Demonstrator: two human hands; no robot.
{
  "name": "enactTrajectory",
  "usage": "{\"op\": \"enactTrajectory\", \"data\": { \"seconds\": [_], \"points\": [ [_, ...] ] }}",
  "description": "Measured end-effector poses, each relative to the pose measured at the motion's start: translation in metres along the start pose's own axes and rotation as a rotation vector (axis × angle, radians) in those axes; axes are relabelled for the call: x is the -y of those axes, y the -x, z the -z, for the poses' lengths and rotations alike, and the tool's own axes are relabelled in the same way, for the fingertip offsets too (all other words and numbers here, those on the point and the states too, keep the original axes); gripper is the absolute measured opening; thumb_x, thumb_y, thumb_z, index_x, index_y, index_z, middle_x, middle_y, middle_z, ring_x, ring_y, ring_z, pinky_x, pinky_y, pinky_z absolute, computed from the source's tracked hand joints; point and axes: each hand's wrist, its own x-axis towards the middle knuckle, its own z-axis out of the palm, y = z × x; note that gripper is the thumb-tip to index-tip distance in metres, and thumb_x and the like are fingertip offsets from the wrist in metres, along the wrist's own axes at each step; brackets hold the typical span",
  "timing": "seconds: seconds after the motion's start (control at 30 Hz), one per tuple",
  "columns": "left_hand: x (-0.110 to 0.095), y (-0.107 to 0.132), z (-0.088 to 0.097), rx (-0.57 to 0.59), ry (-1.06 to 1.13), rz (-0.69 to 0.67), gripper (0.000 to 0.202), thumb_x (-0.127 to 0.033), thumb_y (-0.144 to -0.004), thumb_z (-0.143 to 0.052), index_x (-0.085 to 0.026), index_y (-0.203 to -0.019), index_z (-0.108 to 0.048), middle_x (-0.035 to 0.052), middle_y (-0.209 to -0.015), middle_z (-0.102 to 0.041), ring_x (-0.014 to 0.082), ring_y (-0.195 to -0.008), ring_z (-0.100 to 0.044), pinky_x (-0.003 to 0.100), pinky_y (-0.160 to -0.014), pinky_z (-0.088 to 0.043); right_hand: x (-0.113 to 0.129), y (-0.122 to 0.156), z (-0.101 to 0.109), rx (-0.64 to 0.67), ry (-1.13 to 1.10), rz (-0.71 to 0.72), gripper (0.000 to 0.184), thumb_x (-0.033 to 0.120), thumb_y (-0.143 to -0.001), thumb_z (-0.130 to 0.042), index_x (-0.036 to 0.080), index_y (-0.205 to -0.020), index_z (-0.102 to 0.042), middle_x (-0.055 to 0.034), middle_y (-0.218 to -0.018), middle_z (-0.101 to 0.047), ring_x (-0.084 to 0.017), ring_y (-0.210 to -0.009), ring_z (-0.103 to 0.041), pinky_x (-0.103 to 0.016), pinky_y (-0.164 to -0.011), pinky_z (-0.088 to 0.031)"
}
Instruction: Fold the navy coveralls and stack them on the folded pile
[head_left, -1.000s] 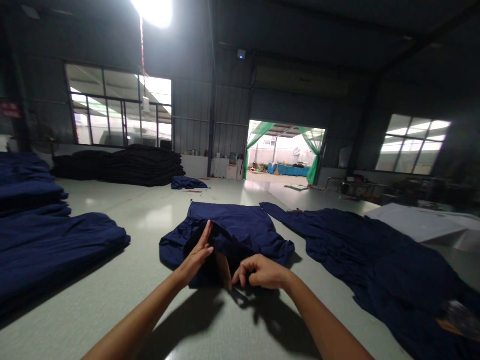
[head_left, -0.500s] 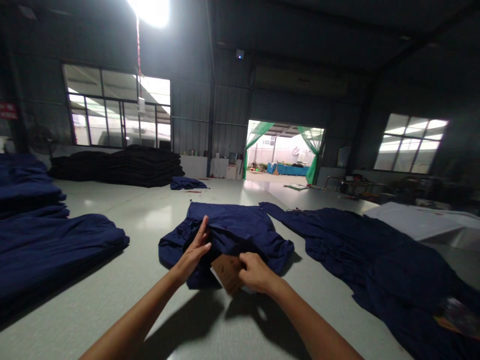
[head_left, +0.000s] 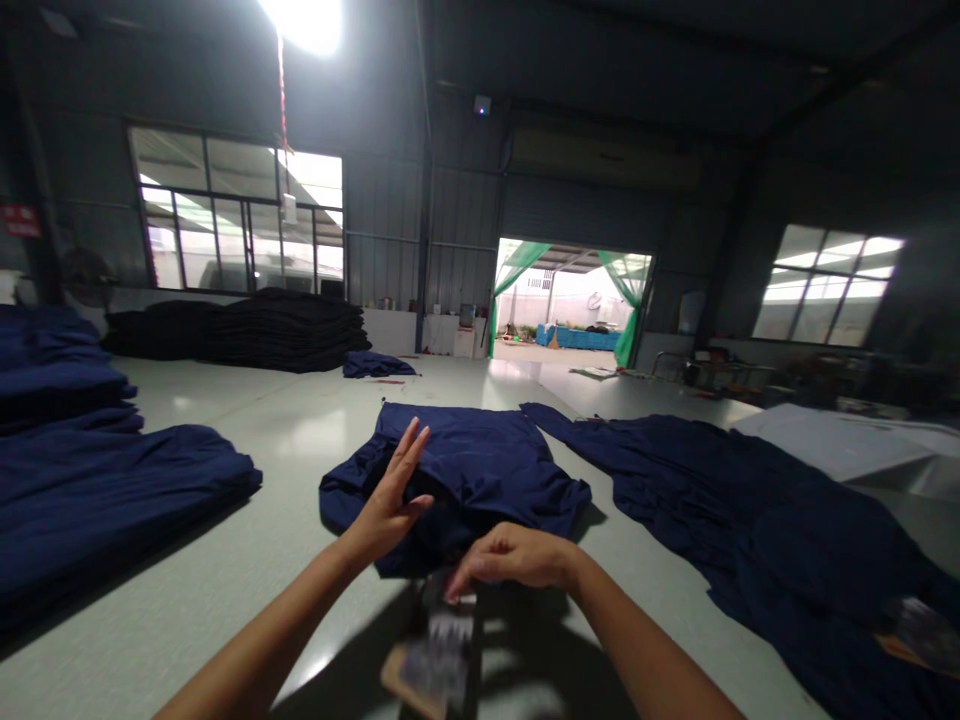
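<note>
Head view: handling the blurred card (head_left: 437,666) seems underway, left hand (head_left: 388,508) spread, right hand (head_left: 516,556) perhaps pinching it, I cannot tell; next calls for steadiness.

Rumpled navy cloth (head_left: 491,455) on pale table (head_left: 292,520)

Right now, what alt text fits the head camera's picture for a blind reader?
A navy cloth bundle lies on a pale table, a person's left hand open before it, the right hand bent over a blurred brown-and-grey item. Stacked navy cloth lies left, a loose heap right.
</note>
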Motion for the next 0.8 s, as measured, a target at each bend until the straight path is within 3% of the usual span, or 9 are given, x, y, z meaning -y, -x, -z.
{"op": "enactTrajectory", "data": {
  "seconds": [0.07,0.2,0.3,0.33,0.4,0.5,0.63,0.7,0.8],
  "points": [
    [0.002,0.001,0.0,0.105,-0.053,-0.016,0.078,-0.008,-0.072,-0.045,-0.033,-0.14,-0.017,-0.0011,-0.149,-0.015,0.0239,-0.134,-0.014,0.043,-0.109,-0.013,-0.001,-0.001,-0.003,0.003,0.011,-0.044,0.043,0.044,-0.087,-0.034,0.02,-0.1,-0.067,-0.0029,-0.095,-0.068,-0.016,-0.091,-0.06,-0.028,-0.082,-0.043],
    [0.007,0.004,0.0,0.289,-0.417,0.117,0.089,0.001,-0.057,-0.042,-0.037,-0.136,-0.028,0.0011,-0.138,-0.038,0.0278,-0.122,-0.034,0.047,-0.099,-0.029,-0.02,-0.008,-0.006,-0.284,0.267,-0.14,0.047,0.033,-0.082,-0.046,0.019,-0.126,-0.048,-0.0091,-0.123,-0.055,-0.021,-0.11,-0.051,-0.035,-0.094,-0.037],
    [0.01,0.008,0.0,0.285,-0.702,0.335,0.081,-0.004,-0.061,-0.049,-0.03,-0.135,-0.033,0.0101,-0.127,-0.046,0.0307,-0.109,-0.046,0.043,-0.086,-0.039,-0.033,-0.012,-0.003,-0.517,0.502,-0.247,0.06,0.025,-0.076,-0.053,0.019,-0.134,-0.036,-0.0101,-0.139,-0.035,-0.026,-0.128,-0.028,-0.045,-0.103,-0.022],
    [0.011,0.01,0.0,0.268,-0.747,0.419,0.076,-0.008,-0.064,-0.051,-0.028,-0.135,-0.033,0.012,-0.123,-0.048,0.0305,-0.104,-0.05,0.042,-0.082,-0.041,-0.035,-0.012,-0.001,-0.604,0.567,-0.256,0.06,0.022,-0.075,-0.053,0.02,-0.133,-0.037,-0.0095,-0.14,-0.034,-0.026,-0.129,-0.026,-0.046,-0.104,-0.021],
    [0.014,0.013,-0.002,0.23,-0.762,0.555,0.065,-0.018,-0.071,-0.051,-0.024,-0.134,-0.034,0.0129,-0.118,-0.05,0.0289,-0.095,-0.056,0.039,-0.075,-0.044,-0.037,-0.012,0.003,-0.714,0.655,-0.228,0.046,0.017,-0.075,-0.053,0.021,-0.121,-0.05,-0.0083,-0.13,-0.046,-0.023,-0.121,-0.036,-0.041,-0.1,-0.027],
    [0.016,0.017,-0.012,0.252,-0.643,0.501,0.045,-0.019,-0.076,-0.048,-0.024,-0.12,-0.046,0.0076,-0.109,-0.057,0.0236,-0.091,-0.059,0.034,-0.074,-0.043,-0.037,-0.012,0.001,-0.629,0.67,-0.166,0.021,0.018,-0.078,-0.051,0.022,-0.093,-0.065,-0.0046,-0.1,-0.063,-0.018,-0.097,-0.052,-0.031,-0.089,-0.037],
    [0.017,0.019,-0.032,0.388,-0.551,0.216,0.026,-0.015,-0.076,-0.05,-0.026,-0.097,-0.058,0.0032,-0.102,-0.061,0.0205,-0.094,-0.056,0.031,-0.08,-0.039,-0.044,-0.015,-0.011,-0.543,0.753,-0.17,0.036,0.022,-0.077,-0.053,0.025,-0.112,-0.059,-0.0036,-0.11,-0.062,-0.021,-0.103,-0.049,-0.032,-0.088,-0.037],
    [0.019,0.02,-0.038,0.367,-0.654,0.25,0.03,-0.014,-0.073,-0.053,-0.025,-0.101,-0.058,0.0049,-0.104,-0.061,0.0225,-0.096,-0.054,0.033,-0.081,-0.039,-0.047,-0.018,-0.016,-0.56,0.807,-0.23,0.043,0.017,-0.077,-0.05,0.024,-0.119,-0.054,-0.0048,-0.113,-0.061,-0.022,-0.105,-0.049,-0.033,-0.087,-0.036],
    [0.022,0.019,-0.04,0.358,-0.792,0.363,0.022,-0.016,-0.077,-0.049,-0.021,-0.095,-0.06,0.0072,-0.094,-0.062,0.0228,-0.089,-0.054,0.032,-0.076,-0.04,-0.047,-0.024,-0.018,-0.56,0.864,-0.313,0.037,0.015,-0.078,-0.044,0.022,-0.111,-0.06,-0.0068,-0.103,-0.065,-0.022,-0.1,-0.052,-0.033,-0.084,-0.037]
  ]
}}
